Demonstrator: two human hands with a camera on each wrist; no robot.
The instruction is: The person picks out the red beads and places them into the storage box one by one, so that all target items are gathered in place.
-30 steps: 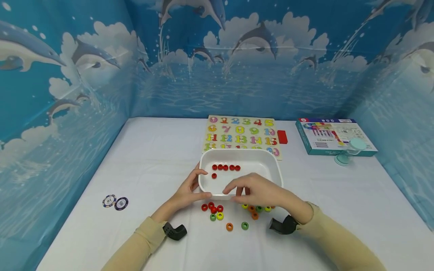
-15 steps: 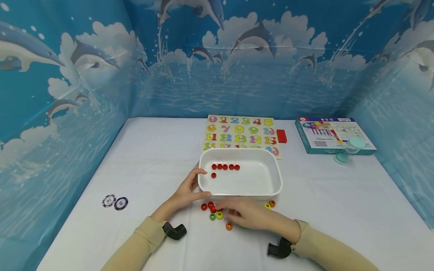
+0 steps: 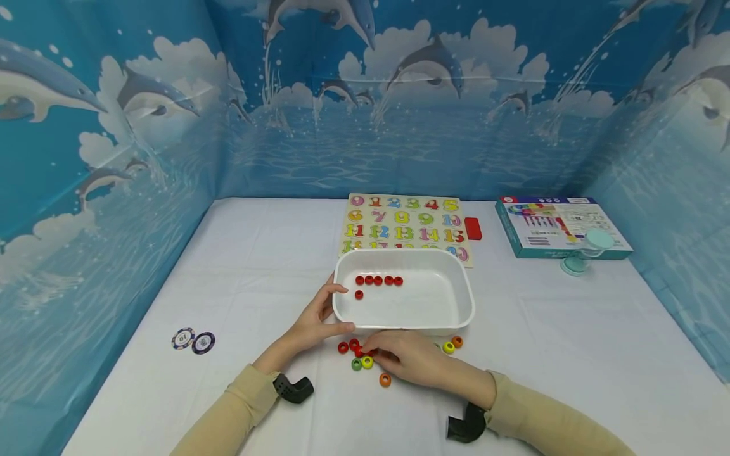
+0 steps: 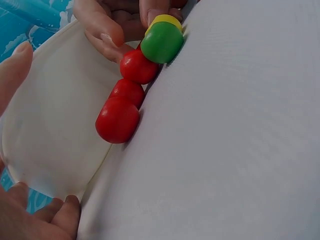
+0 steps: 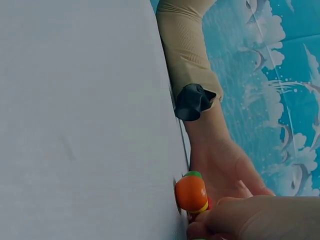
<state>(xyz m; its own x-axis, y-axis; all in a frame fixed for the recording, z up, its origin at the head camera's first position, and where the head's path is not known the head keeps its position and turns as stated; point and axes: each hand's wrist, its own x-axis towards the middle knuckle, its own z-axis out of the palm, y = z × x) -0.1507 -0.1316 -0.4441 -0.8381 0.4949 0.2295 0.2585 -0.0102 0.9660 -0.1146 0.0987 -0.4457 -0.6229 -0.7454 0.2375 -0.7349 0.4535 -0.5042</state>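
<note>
A white plastic tray (image 3: 430, 301) has its left end gripped by my left hand (image 3: 312, 324), thumb near the front rim and fingers around the side. Inside lie several red beads (image 3: 378, 280) in a row, with one red bead (image 3: 358, 294) below the row's left end. Just in front of the tray, my right hand (image 3: 412, 358) pinches at a red bead, which its fingers mostly hide. Touching or close by are more red beads (image 4: 117, 120), a green bead (image 4: 162, 42) and a yellow bead (image 3: 367, 362). An orange bead (image 5: 191, 194) lies nearer the person.
Behind the tray lies a number puzzle board (image 3: 402, 218) with a red block (image 3: 473, 228) beside it. A flat box (image 3: 561, 228) and a mint-green object (image 3: 573, 265) are at the back right. Two poker chips (image 3: 203, 342) lie left. More beads (image 3: 448, 348) sit right of the right hand.
My right hand has come down from over the tray to the beads in front of it, and its fingers have drawn together there. The left hand keeps its grip on the tray.
</note>
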